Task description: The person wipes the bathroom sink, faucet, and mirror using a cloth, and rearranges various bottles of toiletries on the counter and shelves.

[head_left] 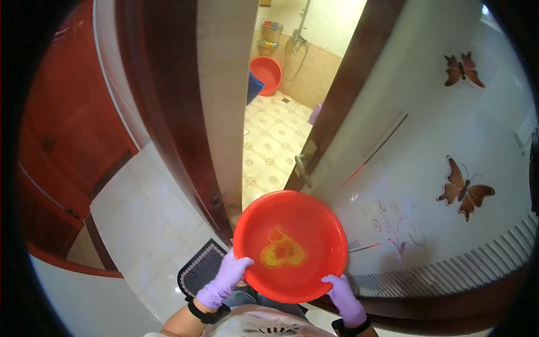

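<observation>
1. Head view: the red basin (323, 230) is in front of the open door (410, 149), near its free edge.
2. The purple-gloved left grip (229, 275) clasps the basin's rim, farther from the door.
3. The right grip (343, 297) clasps it nearer the door.

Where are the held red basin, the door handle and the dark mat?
Held red basin (315, 240), head view: inside surface.
Door handle (303, 170), head view: lever.
Dark mat (203, 269), head view: middle of its surface.

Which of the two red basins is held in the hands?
The nearer red basin: the left hand and right hand both grip its rim. The farther basin is beyond the open door, held by neither.
</observation>
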Demonstrator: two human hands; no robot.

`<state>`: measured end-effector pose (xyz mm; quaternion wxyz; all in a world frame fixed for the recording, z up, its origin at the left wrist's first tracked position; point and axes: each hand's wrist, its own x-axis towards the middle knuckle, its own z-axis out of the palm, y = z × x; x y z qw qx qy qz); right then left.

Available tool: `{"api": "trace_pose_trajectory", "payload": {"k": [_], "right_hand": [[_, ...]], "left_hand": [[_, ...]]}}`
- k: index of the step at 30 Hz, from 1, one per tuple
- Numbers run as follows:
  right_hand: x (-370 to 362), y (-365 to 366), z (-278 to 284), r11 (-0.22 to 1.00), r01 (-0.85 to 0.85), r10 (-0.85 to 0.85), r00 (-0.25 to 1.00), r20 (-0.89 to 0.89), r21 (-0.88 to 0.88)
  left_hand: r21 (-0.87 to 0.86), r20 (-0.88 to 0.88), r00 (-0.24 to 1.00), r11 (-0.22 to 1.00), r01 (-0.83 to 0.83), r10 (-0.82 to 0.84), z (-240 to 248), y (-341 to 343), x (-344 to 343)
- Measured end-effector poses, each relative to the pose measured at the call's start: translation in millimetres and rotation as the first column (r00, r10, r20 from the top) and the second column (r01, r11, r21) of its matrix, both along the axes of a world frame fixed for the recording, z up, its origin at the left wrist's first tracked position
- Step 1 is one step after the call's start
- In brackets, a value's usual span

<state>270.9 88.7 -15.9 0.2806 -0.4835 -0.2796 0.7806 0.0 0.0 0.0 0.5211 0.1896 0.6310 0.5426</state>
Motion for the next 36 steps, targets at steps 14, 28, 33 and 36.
{"api": "trace_pose_trajectory", "payload": {"k": [14, 28, 33, 36], "right_hand": [[-16, 107, -92, 0.998, 0.066, -0.064, 0.992, 0.107, -0.015], [49, 252, -124, 0.98, 0.193, -0.198, 0.969, 0.15, 0.05], [60, 316, -146, 0.966, 0.257, -0.247, 0.934, 0.258, -0.006], [47, 365, -150, 0.953, 0.289, -0.302, 0.924, 0.234, 0.087]], "left_hand": [[-0.007, 0.08, 0.997, 1.0, -0.007, 0.007, -88, 121, -17], [-0.037, 0.134, 0.98, 0.987, 0.155, -0.149, -120, 308, 39], [-0.077, 0.083, 0.97, 0.968, 0.237, -0.231, -125, 393, 40], [0.0, 0.141, 0.967, 0.977, 0.214, -0.212, -140, 449, 35]]}}
